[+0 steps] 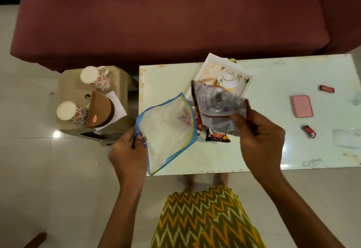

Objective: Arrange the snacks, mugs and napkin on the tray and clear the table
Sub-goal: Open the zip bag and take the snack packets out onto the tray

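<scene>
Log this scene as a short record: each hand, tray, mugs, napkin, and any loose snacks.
left hand: pinches the mouth of a clear zip bag
right hand: grips a silvery snack packet
tray: white, on the glass table, behind the held packet
mugs: two, on the stool left of the table
napkin: white, under the brown container on the stool
loose snacks: two red wrappers at the table's right; dark packet below the held one
other: pink case on the table
</scene>
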